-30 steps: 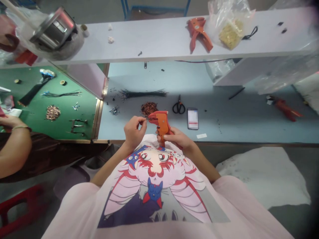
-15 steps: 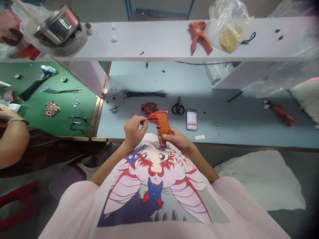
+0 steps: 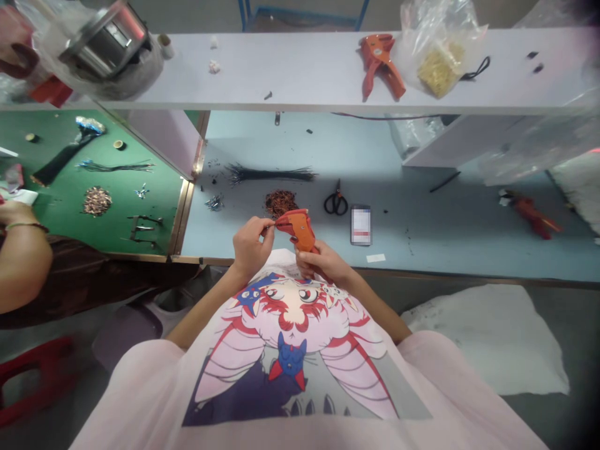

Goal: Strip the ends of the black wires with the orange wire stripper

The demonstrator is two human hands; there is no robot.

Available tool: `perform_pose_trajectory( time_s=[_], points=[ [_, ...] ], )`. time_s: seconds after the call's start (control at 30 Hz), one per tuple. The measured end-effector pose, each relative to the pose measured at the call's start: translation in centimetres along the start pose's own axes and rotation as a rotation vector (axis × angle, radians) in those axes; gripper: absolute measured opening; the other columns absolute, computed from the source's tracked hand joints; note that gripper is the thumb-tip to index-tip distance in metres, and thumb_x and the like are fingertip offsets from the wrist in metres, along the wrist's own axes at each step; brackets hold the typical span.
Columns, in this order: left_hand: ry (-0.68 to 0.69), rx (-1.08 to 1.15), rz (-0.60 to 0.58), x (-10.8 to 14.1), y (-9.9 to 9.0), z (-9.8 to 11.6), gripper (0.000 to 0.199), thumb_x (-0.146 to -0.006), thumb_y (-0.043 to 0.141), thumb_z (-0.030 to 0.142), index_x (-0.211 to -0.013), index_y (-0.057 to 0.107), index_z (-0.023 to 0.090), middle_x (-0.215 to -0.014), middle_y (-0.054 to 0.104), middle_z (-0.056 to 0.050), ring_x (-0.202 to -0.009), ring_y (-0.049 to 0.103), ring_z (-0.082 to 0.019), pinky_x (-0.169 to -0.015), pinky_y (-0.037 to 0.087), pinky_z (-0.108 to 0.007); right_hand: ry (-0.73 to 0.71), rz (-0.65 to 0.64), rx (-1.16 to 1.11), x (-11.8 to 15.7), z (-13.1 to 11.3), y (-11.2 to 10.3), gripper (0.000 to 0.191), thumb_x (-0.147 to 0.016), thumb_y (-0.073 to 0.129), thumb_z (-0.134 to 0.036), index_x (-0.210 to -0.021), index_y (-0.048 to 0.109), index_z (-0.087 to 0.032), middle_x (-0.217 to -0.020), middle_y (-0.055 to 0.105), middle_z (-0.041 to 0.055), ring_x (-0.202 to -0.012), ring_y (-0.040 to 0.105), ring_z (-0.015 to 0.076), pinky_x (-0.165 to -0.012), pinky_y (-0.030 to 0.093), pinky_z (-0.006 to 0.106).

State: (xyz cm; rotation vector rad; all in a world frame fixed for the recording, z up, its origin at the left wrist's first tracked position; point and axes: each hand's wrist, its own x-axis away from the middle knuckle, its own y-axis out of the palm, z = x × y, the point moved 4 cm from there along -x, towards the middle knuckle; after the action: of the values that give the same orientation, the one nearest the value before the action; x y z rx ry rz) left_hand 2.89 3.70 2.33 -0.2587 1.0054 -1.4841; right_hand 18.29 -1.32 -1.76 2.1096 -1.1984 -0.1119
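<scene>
My right hand (image 3: 323,262) is wrapped round the handles of an orange and red wire stripper (image 3: 302,230), whose jaws point left. At those jaws, my left hand (image 3: 253,247) is closed in a pinch on a thin dark wire (image 3: 274,224), of which only a tiny bit shows. Just beyond the tool lies a heap of copper-coloured scraps (image 3: 280,203). Farther back, a bundle of thin black wires (image 3: 272,174) stretches across the blue-grey bench (image 3: 356,147). Black-handled scissors (image 3: 336,201) and a phone (image 3: 360,225) lie to the right of the stripper.
Small silvery pieces (image 3: 214,202) lie left of the heap. On the raised shelf (image 3: 309,72) are a second wire stripper (image 3: 380,65) and a plastic bag of yellowish pieces (image 3: 440,65). Another red-handled tool (image 3: 532,214) lies far right. A co-worker's arm (image 3: 23,256) reaches the green bench (image 3: 60,215).
The wire stripper has shifted slightly left, and its lower handle is now hidden in my right hand. My left hand stays pinched at the jaws. The view has tilted a little.
</scene>
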Motion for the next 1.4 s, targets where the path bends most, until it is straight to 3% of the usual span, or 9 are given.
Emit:
perform_pose_trajectory(
  time_s=[0.37,0.53,0.67,0.8,0.93,1.07,1.13,1.27,1.4],
  points=[
    [-0.041,0.015,-0.020,0.2,0.1,-0.3,0.013,-0.086,0.050,0.023,-0.085,0.061,0.018,-0.072,0.058,-0.001,-0.064,0.051,-0.011,-0.062,0.039,-0.022,0.038,-0.004,-0.035,0.0,-0.2,0.1,0.031,-0.079,0.064,-0.035,-0.072,0.039,-0.019,-0.052,0.036,-0.0087,-0.039,0.032,0.0051,-0.039,0.029,0.020],
    [-0.047,0.005,-0.014,0.1,0.2,-0.4,0.013,-0.086,0.051,0.025,-0.086,0.062,0.018,-0.072,0.059,-0.001,-0.064,0.051,-0.011,-0.062,0.039,-0.022,0.049,0.029,-0.105,-0.3,0.1,-0.1,0.033,-0.079,0.064,-0.037,-0.071,0.037,-0.020,-0.048,0.030,-0.0112,-0.036,0.022,0.0029,-0.034,0.021,0.016],
    [-0.055,-0.003,0.010,0.0,0.0,-0.6,0.013,-0.086,0.051,0.025,-0.086,0.063,0.018,-0.071,0.059,-0.001,-0.064,0.052,-0.011,-0.062,0.039,-0.022,0.050,-0.002,-0.138,-0.5,0.0,-0.1,0.027,-0.077,0.065,-0.036,-0.082,0.045,-0.018,-0.056,0.043,-0.0068,-0.042,0.039,0.0065,-0.041,0.037,0.021],
    [-0.081,-0.008,0.053,0.0,-0.5,-1.0,0.013,-0.085,0.052,0.026,-0.085,0.063,0.018,-0.071,0.058,-0.001,-0.063,0.052,-0.011,-0.062,0.040,-0.022,0.028,0.026,-0.106,-0.5,-0.7,-1.1,0.036,-0.072,0.069,-0.035,-0.097,0.050,-0.016,-0.076,0.056,0.0009,-0.064,0.057,0.0141,-0.062,0.050,0.032],
    [-0.092,-0.005,0.078,0.1,-0.9,-1.4,0.012,-0.084,0.053,0.025,-0.085,0.063,0.018,-0.071,0.059,0.000,-0.063,0.052,-0.011,-0.063,0.041,-0.022,-0.002,0.139,0.238,-1.8,-0.1,-4.0,0.037,-0.077,0.060,-0.041,-0.102,0.048,-0.018,-0.084,0.057,0.0035,-0.073,0.058,0.0178,-0.067,0.048,0.033],
    [-0.097,0.016,0.091,0.1,-0.9,-1.3,0.012,-0.084,0.053,0.025,-0.084,0.063,0.018,-0.071,0.059,-0.001,-0.064,0.053,-0.010,-0.064,0.041,-0.022,0.130,0.464,1.165,-4.1,2.1,-8.7,0.035,-0.082,0.053,-0.040,-0.109,0.048,-0.018,-0.091,0.059,0.0070,-0.080,0.056,0.0216,-0.072,0.044,0.034],
    [-0.085,0.003,0.099,0.1,-1.0,-1.1,0.012,-0.084,0.053,0.024,-0.083,0.063,0.018,-0.071,0.059,-0.001,-0.064,0.053,-0.010,-0.063,0.041,-0.022,0.226,0.557,1.477,-4.7,3.5,-10.5,0.035,-0.080,0.054,-0.031,-0.111,0.050,-0.014,-0.101,0.059,0.0131,-0.092,0.054,0.0263,-0.081,0.040,0.037],
    [0.041,-0.074,0.157,0.6,-1.3,-1.0,0.007,-0.082,0.055,0.021,-0.082,0.062,0.019,-0.068,0.061,-0.001,-0.062,0.053,-0.011,-0.064,0.042,-0.024,0.314,0.582,1.583,-4.5,6.3,-12.6,0.033,-0.078,0.054,-0.018,-0.109,0.055,-0.006,-0.105,0.056,0.0214,-0.100,0.050,0.0310,-0.088,0.033,0.041],
    [0.294,-0.194,0.254,1.5,-1.7,-0.4,0.004,-0.078,0.061,0.017,-0.081,0.062,0.020,-0.070,0.065,-0.003,-0.067,0.059,-0.014,-0.066,0.045,-0.026,0.332,0.599,1.601,-4.0,7.5,-13.2,0.036,-0.080,0.055,-0.023,-0.112,0.056,-0.007,-0.113,0.053,0.0222,-0.106,0.046,0.0317,-0.092,0.031,0.042]
  ],
)
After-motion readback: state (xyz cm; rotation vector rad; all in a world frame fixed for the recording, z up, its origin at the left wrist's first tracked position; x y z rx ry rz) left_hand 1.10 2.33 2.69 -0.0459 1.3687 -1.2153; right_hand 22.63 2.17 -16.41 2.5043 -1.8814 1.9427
